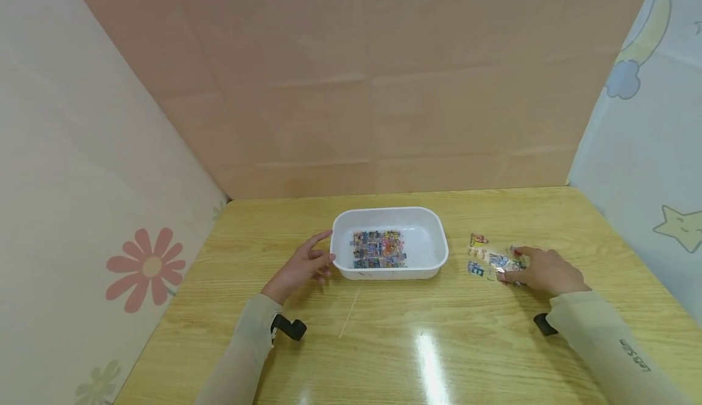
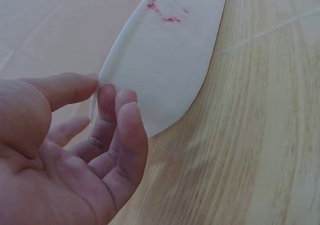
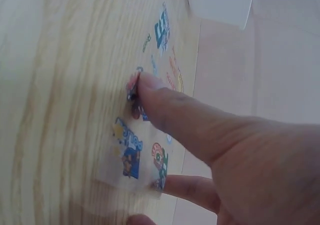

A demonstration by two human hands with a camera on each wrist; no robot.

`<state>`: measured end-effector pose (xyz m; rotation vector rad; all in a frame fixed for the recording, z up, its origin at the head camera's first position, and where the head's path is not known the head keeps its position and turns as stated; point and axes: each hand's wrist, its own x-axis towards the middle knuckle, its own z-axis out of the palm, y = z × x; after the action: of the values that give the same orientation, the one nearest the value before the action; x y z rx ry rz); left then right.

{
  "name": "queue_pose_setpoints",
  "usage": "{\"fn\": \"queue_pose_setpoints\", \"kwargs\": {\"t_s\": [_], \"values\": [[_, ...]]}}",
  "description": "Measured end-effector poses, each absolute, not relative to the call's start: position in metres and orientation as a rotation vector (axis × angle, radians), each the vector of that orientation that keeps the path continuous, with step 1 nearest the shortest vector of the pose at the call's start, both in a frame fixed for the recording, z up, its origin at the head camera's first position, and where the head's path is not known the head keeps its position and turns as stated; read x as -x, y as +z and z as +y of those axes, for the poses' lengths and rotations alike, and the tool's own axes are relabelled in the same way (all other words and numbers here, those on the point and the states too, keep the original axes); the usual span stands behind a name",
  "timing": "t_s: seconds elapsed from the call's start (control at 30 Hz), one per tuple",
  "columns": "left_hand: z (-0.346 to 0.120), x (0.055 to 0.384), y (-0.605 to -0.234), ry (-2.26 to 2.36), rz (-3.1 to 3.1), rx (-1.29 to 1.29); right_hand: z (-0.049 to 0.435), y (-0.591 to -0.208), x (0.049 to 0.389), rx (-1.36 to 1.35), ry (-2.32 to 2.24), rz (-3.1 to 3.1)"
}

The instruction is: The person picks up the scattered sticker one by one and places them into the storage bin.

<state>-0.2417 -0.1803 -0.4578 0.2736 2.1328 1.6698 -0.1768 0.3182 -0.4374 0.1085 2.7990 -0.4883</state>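
Observation:
A white plastic tub (image 1: 389,274) stands mid-table, with colourful printed pieces (image 1: 378,249) in rows on the left of its floor; their kind is unclear. My left hand (image 1: 303,267) is at the tub's left end. In the left wrist view, the thumb touches the rim and the other fingers bend loosely outside the wall. To the right of the tub, my right hand (image 1: 548,271) holds a clear sticker sheet (image 3: 131,152) with small coloured prints, low over the table or on it. Its thumb is on one side and a finger at another edge; the palm hides part of the sheet.
The wooden table (image 1: 378,344) meets a brown paper-like backdrop (image 1: 373,88) at the rear. Patterned white panels stand at left (image 1: 99,167) and right (image 1: 647,167). Red marks (image 2: 165,12) show on the tub's outer wall. Black straps (image 1: 289,327) hang at both wrists.

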Motion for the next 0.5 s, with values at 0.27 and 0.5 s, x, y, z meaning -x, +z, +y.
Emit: {"fn": "queue_pose_setpoints", "kwargs": {"t_s": [0.27,0.5], "values": [[-0.1793,0.2417,-0.4567,1.662,2.138,-0.277,0.3174,-0.4410,0.1775,-0.093,-0.585,2.782],[-0.1795,0.2405,-0.4566,1.660,2.144,-0.278,0.3181,-0.4423,0.1777,-0.152,-0.711,2.760]]}}
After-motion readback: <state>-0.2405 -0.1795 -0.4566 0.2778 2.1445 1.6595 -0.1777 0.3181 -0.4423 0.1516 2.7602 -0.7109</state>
